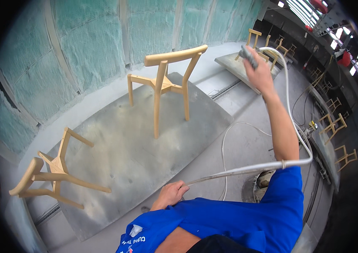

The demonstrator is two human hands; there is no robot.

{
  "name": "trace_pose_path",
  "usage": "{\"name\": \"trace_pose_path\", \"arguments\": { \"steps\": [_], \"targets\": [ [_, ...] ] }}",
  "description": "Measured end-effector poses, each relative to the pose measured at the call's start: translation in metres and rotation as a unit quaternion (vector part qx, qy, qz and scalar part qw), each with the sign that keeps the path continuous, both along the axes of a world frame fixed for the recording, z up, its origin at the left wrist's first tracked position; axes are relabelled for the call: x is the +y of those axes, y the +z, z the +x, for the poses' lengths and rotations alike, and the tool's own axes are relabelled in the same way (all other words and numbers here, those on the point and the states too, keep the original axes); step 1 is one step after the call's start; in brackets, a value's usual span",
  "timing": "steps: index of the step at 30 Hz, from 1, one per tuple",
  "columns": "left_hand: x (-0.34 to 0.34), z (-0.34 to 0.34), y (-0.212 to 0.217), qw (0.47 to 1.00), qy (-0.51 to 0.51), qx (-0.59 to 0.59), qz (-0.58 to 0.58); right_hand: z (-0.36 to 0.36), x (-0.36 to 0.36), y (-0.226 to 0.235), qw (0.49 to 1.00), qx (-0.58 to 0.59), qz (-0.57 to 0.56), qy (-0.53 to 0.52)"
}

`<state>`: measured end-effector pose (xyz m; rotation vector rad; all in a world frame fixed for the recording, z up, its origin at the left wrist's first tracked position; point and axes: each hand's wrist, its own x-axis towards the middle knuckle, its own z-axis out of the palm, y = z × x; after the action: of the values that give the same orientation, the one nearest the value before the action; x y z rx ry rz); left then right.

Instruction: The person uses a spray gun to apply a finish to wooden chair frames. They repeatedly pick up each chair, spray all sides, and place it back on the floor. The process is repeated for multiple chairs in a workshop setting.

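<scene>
Raised toward the upper right, my right hand (258, 69) is closed round a grey spray gun (249, 57), partly covered by my fingers. From it a white hose (287, 80) loops down past my forearm and back across my front. Low in the middle, my left hand (170, 195) is closed on a thin, dirty stretch of hose (204, 178). Ahead of me, a seatless light wood chair frame (162, 82) stands upright on a grey metal platform (132, 156). A second chair frame (56, 168) lies tipped over on the platform's left end, its backrest toward the rim.
Teal filter panels (90, 42) line the far wall. Another platform (233, 67) bearing chair frames stands beyond my right hand. A bucket (252, 187) sits by my right sleeve. More chair frames (335, 125) line the right side, and a thin hose (224, 147) trails over the floor.
</scene>
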<state>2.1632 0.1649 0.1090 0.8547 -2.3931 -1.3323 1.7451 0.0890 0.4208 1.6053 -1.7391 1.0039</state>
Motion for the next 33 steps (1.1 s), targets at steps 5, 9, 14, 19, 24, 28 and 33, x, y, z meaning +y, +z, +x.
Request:
{"name": "trace_pose_path", "arguments": {
  "steps": [5,9,14,19,24,28,33],
  "targets": [
    [-0.001,0.026,0.001,0.998,-0.003,0.02,0.063,0.015,-0.027,0.069,0.936,-0.329,0.125,-0.017],
    [-0.012,0.052,-0.005,0.998,-0.001,0.034,0.049,0.085,-0.012,0.07,0.918,-0.351,0.175,0.058],
    [-0.044,0.093,-0.003,0.992,-0.002,0.005,0.124,0.173,0.008,0.055,0.89,-0.333,0.223,0.219],
    [-0.053,0.115,-0.008,0.993,-0.007,0.001,0.114,0.208,0.0,0.037,0.942,-0.146,0.18,0.244],
    [-0.042,0.114,-0.032,0.985,-0.004,0.028,0.17,0.22,-0.029,-0.013,0.963,0.079,0.144,0.212],
    [-0.031,0.113,-0.045,0.987,0.027,0.036,0.154,0.22,-0.024,-0.08,0.921,0.11,0.353,0.122],
    [-0.02,0.102,-0.055,0.976,0.084,0.007,0.202,0.204,-0.024,-0.209,0.848,0.084,0.501,0.147]
  ]
}}
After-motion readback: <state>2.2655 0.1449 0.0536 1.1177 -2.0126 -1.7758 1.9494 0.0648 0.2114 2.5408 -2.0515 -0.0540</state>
